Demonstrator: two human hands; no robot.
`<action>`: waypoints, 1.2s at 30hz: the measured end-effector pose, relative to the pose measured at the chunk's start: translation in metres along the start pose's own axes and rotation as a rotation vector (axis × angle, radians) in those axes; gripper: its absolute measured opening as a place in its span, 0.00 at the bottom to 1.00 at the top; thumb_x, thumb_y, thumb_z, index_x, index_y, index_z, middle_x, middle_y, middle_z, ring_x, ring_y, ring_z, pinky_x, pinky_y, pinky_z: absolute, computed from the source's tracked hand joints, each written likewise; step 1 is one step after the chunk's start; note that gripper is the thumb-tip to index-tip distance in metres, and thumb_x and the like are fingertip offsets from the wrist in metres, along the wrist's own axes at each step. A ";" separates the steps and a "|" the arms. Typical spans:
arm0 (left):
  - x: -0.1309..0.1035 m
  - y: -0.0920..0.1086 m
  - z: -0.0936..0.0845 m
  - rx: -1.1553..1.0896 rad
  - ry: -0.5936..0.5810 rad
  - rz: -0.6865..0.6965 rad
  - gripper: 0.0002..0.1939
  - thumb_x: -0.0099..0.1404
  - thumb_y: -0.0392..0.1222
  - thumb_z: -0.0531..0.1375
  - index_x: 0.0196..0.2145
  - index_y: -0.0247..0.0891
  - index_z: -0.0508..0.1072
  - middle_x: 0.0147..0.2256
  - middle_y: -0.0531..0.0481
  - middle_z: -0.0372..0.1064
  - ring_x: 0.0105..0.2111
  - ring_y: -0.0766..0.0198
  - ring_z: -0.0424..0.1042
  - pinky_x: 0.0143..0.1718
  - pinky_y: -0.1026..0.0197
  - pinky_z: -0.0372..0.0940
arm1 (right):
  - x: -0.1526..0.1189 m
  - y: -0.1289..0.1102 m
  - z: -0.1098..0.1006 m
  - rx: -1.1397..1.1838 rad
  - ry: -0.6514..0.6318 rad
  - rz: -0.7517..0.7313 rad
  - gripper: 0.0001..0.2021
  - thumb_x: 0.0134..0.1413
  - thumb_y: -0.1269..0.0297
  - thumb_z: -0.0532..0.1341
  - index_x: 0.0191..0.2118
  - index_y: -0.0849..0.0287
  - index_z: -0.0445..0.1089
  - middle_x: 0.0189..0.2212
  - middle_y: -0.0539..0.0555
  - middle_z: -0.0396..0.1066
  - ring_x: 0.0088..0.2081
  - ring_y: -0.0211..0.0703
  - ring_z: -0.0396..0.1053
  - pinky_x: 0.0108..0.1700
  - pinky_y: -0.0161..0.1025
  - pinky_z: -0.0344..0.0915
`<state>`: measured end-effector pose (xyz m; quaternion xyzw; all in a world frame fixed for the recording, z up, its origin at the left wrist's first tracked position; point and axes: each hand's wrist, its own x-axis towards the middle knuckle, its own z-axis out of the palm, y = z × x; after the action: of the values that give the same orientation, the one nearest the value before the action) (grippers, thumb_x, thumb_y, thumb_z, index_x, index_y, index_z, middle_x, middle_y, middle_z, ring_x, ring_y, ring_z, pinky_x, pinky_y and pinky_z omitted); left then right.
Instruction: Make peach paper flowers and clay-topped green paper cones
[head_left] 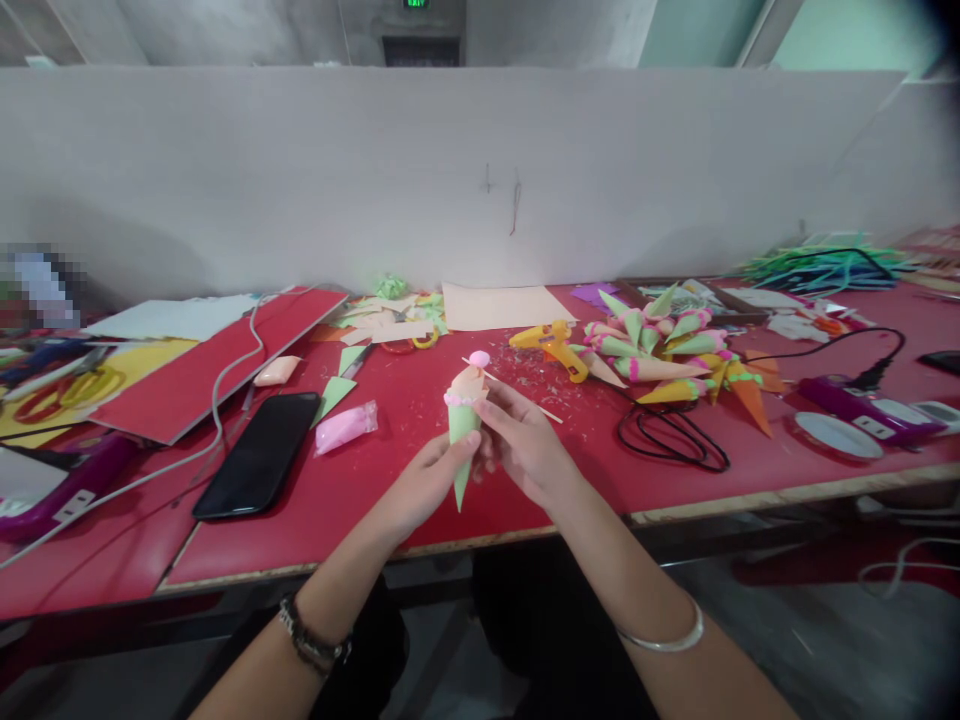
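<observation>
My left hand (439, 475) is closed around the lower part of a light-green paper cone (460, 430), which points tip down above the table's front edge. A frilly pink band rings its rim, with a peach-coloured top (469, 381) and a small pink ball (478, 358) above it. My right hand (529, 435) is closed at the cone's right side, thumb and finger near the rim. A thin wooden stick (551, 414) passes behind or between the right fingers and slants up toward the pink ball; its exact hold is partly hidden.
On the red table (420, 400) lie a black phone (259, 455), a pink clay packet (346, 429) and a peach one (277, 371). A yellow glue gun (555, 348) rests near a pile of finished cones (652, 340). Purple power strips (862, 410) and cables lie at both sides.
</observation>
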<state>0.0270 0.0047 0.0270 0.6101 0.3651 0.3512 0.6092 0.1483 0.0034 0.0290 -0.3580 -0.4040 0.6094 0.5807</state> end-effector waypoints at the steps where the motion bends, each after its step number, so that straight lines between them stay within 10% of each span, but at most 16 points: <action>1: 0.000 0.000 -0.001 0.009 0.020 -0.009 0.17 0.58 0.52 0.51 0.25 0.35 0.66 0.25 0.52 0.64 0.28 0.67 0.63 0.34 0.64 0.58 | 0.001 0.001 -0.001 -0.001 -0.008 -0.014 0.15 0.41 0.57 0.62 0.37 0.56 0.65 0.15 0.41 0.58 0.14 0.29 0.54 0.14 0.29 0.55; 9: 0.007 -0.005 -0.014 0.303 0.082 0.022 0.14 0.61 0.49 0.49 0.26 0.36 0.62 0.23 0.53 0.60 0.25 0.67 0.60 0.29 0.65 0.57 | 0.007 0.007 -0.007 -0.115 0.038 -0.051 0.18 0.40 0.63 0.62 0.42 0.55 0.65 0.40 0.53 0.66 0.43 0.39 0.65 0.42 0.37 0.63; 15: 0.014 -0.030 -0.034 1.065 0.276 0.109 0.13 0.59 0.40 0.50 0.40 0.30 0.61 0.28 0.45 0.64 0.29 0.58 0.66 0.30 0.59 0.59 | 0.007 0.008 -0.009 -0.346 0.400 -0.297 0.11 0.44 0.64 0.58 0.37 0.57 0.65 0.35 0.51 0.64 0.39 0.39 0.63 0.42 0.39 0.61; 24: 0.019 -0.004 -0.085 1.286 0.411 0.268 0.23 0.58 0.54 0.52 0.46 0.36 0.63 0.47 0.39 0.59 0.48 0.53 0.61 0.47 0.54 0.56 | 0.003 0.004 -0.003 -0.368 0.333 -0.321 0.06 0.45 0.68 0.56 0.33 0.57 0.65 0.32 0.50 0.65 0.35 0.38 0.64 0.38 0.37 0.61; 29: 0.017 -0.020 -0.123 1.483 0.271 0.035 0.24 0.57 0.54 0.52 0.46 0.36 0.62 0.49 0.38 0.60 0.50 0.45 0.57 0.47 0.45 0.52 | 0.001 0.002 -0.002 -0.380 0.290 -0.300 0.04 0.46 0.68 0.55 0.31 0.57 0.65 0.32 0.50 0.67 0.35 0.38 0.65 0.38 0.36 0.61; 36: 0.020 -0.013 -0.106 1.381 0.240 0.113 0.19 0.55 0.54 0.54 0.37 0.37 0.62 0.34 0.44 0.68 0.36 0.54 0.67 0.38 0.56 0.58 | -0.001 0.000 0.003 -0.420 0.184 -0.292 0.03 0.47 0.68 0.56 0.28 0.57 0.66 0.29 0.49 0.68 0.34 0.38 0.66 0.37 0.36 0.62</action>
<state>-0.0558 0.0737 0.0148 0.8325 0.5369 0.1350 0.0188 0.1454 0.0020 0.0303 -0.4624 -0.5147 0.3870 0.6095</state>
